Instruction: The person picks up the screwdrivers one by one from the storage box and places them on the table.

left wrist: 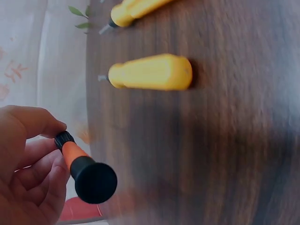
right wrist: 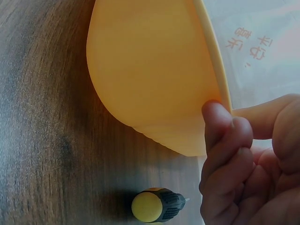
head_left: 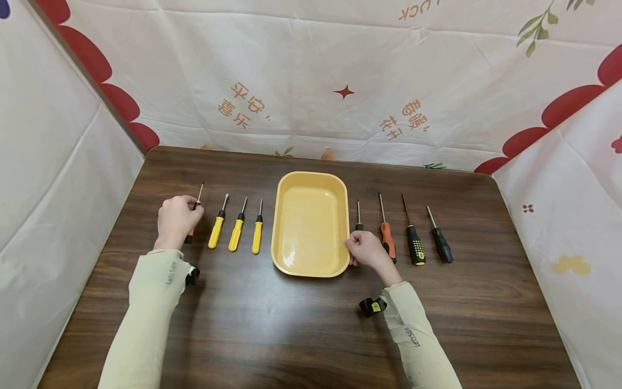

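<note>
My left hand [head_left: 177, 217] pinches a small orange-and-black screwdriver [left wrist: 75, 152] near the collar, between thumb and fingers. In the head view its shaft points away from me, and the hand covers part of its handle. A yellow tray [head_left: 275, 227] lies at the middle of the table, with nothing in it. At its right rim, my right hand [head_left: 367, 248] grips the edge between thumb and curled fingers. Close beside that hand lies a screwdriver [right wrist: 157, 205] with a black-and-yellow handle, mostly covered by the hand in the head view.
Three yellow-handled screwdrivers [head_left: 235, 232] form a row left of the tray. On the right lie an orange-and-black screwdriver [head_left: 386, 235], a black one with yellow marks [head_left: 416, 248] and a black one [head_left: 442, 246]. Printed cloth [head_left: 311, 70] hangs behind the wooden table [head_left: 291, 335].
</note>
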Tool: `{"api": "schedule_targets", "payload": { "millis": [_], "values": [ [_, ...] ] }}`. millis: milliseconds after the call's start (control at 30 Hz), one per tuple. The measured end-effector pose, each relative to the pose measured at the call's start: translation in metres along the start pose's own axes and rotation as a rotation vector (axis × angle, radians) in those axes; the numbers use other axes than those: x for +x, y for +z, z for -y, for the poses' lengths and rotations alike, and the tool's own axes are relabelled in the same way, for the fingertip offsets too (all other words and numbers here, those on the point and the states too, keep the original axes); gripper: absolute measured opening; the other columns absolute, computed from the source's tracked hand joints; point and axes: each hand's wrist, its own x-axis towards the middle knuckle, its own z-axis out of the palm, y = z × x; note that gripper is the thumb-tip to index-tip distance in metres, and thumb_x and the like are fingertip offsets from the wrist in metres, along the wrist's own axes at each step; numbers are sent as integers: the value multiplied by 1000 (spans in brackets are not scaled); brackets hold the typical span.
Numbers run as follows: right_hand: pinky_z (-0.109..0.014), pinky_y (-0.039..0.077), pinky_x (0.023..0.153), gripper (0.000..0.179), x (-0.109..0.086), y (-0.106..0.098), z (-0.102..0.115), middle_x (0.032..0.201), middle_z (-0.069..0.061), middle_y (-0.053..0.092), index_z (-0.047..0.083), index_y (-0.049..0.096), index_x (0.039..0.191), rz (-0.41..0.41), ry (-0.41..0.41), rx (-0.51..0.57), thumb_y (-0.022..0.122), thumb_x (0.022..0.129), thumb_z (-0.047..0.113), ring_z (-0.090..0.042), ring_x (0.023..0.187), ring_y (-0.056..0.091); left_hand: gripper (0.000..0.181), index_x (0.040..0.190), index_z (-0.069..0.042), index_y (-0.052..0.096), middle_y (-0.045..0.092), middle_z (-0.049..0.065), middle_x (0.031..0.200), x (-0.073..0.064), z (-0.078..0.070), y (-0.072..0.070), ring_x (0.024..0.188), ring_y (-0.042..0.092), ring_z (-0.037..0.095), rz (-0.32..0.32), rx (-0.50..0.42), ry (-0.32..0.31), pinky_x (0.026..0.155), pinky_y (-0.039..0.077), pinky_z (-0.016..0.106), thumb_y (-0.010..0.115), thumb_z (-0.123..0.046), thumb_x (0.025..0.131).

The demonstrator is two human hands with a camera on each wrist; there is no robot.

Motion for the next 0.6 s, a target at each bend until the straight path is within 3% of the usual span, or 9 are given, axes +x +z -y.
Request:
{"api": "schedule_targets", "payload": {
  "millis": [600],
  "values": [
    [-25,41,45,28,-1,0,-1,50,-2,55,5,49,69,6,-19,13,50,92,20,-13,43,53,29,104,2,65,66,19,97,9,15,12,84,60,35,78,10,-33,70,47,47,51,-13,83]
  ]
}}
